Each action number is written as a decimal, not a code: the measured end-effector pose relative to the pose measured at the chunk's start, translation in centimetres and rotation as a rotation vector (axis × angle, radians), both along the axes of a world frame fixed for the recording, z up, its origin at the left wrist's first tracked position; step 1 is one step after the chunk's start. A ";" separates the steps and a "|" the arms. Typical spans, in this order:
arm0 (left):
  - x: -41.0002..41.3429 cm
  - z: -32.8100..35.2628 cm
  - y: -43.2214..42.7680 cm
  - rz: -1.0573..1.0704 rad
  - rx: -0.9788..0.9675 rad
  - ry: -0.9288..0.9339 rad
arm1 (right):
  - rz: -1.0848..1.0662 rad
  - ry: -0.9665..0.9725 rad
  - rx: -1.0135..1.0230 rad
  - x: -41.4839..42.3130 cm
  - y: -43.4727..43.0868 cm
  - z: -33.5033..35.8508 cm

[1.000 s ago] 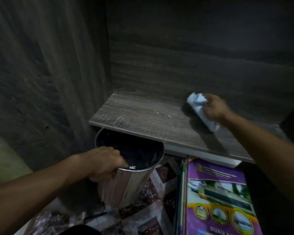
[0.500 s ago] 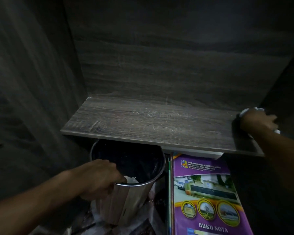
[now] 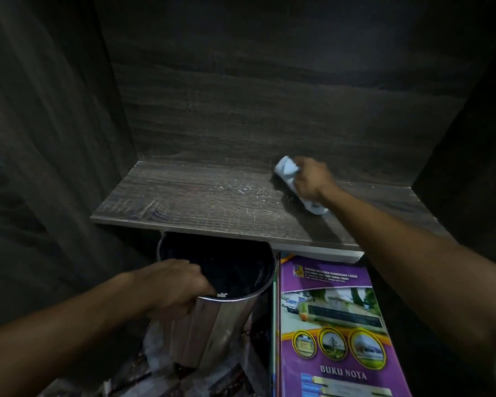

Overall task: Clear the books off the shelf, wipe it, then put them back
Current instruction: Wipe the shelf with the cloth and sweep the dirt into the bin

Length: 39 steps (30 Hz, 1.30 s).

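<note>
Book (image 3: pixel 335 325) cut off by bottom edge; top small print unreadable. Cloth (image 3: pixel 287 170) partly covered by right hand (image 3: pixel 311 179). Bin (image 3: pixel 212 325) interior lost in dark.

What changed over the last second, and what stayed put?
The right hand swept the cloth out to the right end of the shelf, then back left toward the middle, gripping it throughout. The left hand kept holding the bin; the purple book below did not move.

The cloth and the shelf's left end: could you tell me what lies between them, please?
In the head view, only bare shelf, flecked with pale specks, lies left of the cloth.
</note>
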<state>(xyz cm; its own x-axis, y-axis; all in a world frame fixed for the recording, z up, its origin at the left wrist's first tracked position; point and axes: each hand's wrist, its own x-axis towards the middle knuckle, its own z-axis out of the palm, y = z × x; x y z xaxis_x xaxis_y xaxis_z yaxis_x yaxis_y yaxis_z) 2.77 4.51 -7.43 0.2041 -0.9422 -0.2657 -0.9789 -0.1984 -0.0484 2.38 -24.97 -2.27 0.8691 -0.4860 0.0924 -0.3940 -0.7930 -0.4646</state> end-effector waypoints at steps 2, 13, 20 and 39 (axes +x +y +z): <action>0.0 -0.1 -0.3 0.007 0.023 -0.018 | -0.087 -0.005 -0.140 -1.7 -3.0 0.4; 0.8 -1.6 -0.8 -0.051 0.024 0.038 | -0.667 0.553 -0.424 -9.4 -13.1 -3.0; 0.9 -0.9 -2.1 -0.053 0.079 -0.009 | -0.553 0.604 -0.258 -5.1 -16.3 -1.8; 0.2 -0.6 -2.6 -0.018 0.099 -0.019 | -0.202 0.001 -0.254 -5.0 -9.5 -1.4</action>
